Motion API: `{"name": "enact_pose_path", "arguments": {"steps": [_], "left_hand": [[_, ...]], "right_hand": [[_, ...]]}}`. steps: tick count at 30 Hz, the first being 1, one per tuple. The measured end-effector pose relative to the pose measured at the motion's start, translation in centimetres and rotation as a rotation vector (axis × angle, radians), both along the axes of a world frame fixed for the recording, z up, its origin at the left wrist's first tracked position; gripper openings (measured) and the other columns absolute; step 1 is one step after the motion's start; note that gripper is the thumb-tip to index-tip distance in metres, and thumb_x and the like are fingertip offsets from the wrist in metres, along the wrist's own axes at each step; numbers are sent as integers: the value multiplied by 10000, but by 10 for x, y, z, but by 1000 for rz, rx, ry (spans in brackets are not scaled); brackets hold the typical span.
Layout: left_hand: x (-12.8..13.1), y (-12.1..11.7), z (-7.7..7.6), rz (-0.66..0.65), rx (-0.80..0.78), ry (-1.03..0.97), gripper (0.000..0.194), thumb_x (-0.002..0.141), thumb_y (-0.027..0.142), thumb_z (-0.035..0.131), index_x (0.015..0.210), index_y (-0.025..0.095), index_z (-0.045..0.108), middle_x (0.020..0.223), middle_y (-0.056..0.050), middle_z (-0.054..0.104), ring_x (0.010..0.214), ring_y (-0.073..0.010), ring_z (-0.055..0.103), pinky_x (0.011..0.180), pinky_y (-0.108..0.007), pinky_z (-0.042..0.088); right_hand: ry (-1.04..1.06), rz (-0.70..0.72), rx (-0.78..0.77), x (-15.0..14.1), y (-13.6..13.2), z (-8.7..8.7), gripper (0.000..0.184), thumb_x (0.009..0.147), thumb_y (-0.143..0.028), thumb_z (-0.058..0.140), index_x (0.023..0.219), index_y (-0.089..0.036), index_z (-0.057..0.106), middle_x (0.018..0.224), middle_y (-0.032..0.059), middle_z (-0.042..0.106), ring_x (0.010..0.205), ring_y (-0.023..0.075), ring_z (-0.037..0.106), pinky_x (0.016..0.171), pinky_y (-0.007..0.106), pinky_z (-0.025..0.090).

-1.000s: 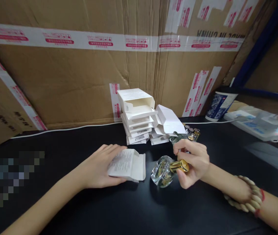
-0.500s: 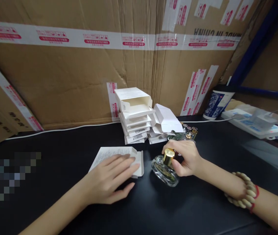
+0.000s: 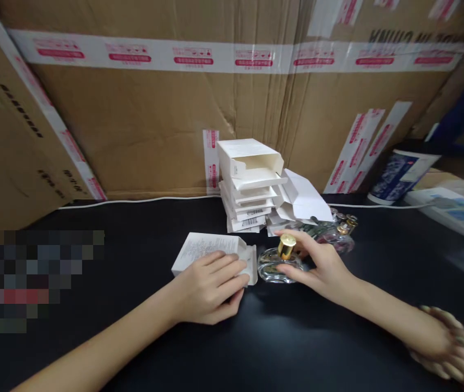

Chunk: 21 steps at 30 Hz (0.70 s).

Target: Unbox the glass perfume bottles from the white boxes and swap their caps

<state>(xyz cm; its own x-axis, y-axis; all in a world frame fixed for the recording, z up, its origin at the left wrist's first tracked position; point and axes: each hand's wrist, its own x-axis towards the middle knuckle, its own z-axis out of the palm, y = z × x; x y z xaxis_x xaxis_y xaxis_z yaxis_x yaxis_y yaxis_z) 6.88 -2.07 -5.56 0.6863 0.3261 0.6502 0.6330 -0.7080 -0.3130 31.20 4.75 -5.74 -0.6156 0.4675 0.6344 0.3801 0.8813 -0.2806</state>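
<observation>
A white printed carton point(image 3: 211, 245) lies on the black tabletop, its open end with flaps facing right. My left hand point(image 3: 213, 288) is closed over its near right part, with fingertips by the flap and the thumb low at the near side. Just right of the flaps is a clear glass perfume bottle point(image 3: 272, 268) with a gold cap point(image 3: 287, 246). My right hand point(image 3: 324, 267) grips this bottle from the right, thumb across the front and index finger behind the cap. The bottle's right side is partly hidden by the fingers.
Behind the hands rises a stack of white cartons point(image 3: 248, 148), with more folded cartons point(image 3: 307, 201) leaning beside it. Several bottles point(image 3: 340, 234) stand behind my right hand. A cup point(image 3: 399, 174), a power strip point(image 3: 456, 209) and a white cable point(image 3: 154, 200) lie along the cardboard wall point(image 3: 154, 120).
My right hand has shifted its hold from the cap down to the bottle's body, and the bottle sits nearer the carton flaps. The left fingers have curled around the carton, which looks fuller. The view has turned left.
</observation>
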Motion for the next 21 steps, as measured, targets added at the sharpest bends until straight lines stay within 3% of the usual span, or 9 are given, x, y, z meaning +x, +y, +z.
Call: {"name": "enact_pose_path", "arguments": {"steps": [4, 6, 9, 12, 16, 21], "left_hand": [[-5, 5, 2, 62, -2, -28, 183, 760, 219, 503, 661, 135, 631, 768, 2, 548, 837, -65, 473, 753, -193, 325], [-8, 8, 3, 101, 24, -66, 249, 759, 232, 498, 555, 112, 577, 648, -16, 502, 788, -69, 443, 725, -196, 296], [-12, 9, 3, 206, 103, -128, 294, 747, 238, 515, 489, 100, 515, 556, -23, 442, 724, -71, 387, 691, -200, 259], [-11, 8, 4, 261, 162, -183, 249, 722, 226, 537, 505, 105, 521, 543, -16, 429, 689, -65, 346, 667, -194, 247], [-1, -1, 3, 133, 79, -247, 138, 701, 194, 521, 606, 125, 593, 613, -14, 466, 784, -77, 414, 688, -175, 309], [8, -6, 1, -28, 55, -126, 88, 679, 176, 542, 677, 124, 613, 639, -13, 472, 813, -95, 466, 680, -176, 331]], "right_hand": [[1, 6, 66, 1, 2, -6, 603, 890, -324, 519, 1404, -217, 223, 1015, 38, 630, 775, 109, 636, 679, 194, 518], [-33, 28, 132, 0, 1, -6, 512, 909, -280, 483, 1374, -234, 273, 1067, 58, 607, 871, 137, 634, 688, 214, 527], [-116, 50, 206, -2, -1, -1, 362, 926, -212, 429, 1280, -284, 401, 1082, 60, 565, 849, 133, 631, 659, 227, 530], [-152, 87, 196, -2, -2, 1, 362, 928, -176, 406, 1265, -306, 434, 1065, 62, 539, 845, 126, 622, 700, 253, 532], [-135, 135, 167, -2, 0, 1, 414, 906, -163, 453, 1295, -305, 435, 1110, 63, 530, 914, 126, 605, 763, 246, 522], [-62, 177, 191, -4, 0, -1, 465, 862, -156, 538, 1297, -286, 438, 1128, 61, 553, 960, 120, 594, 771, 210, 515]]}}
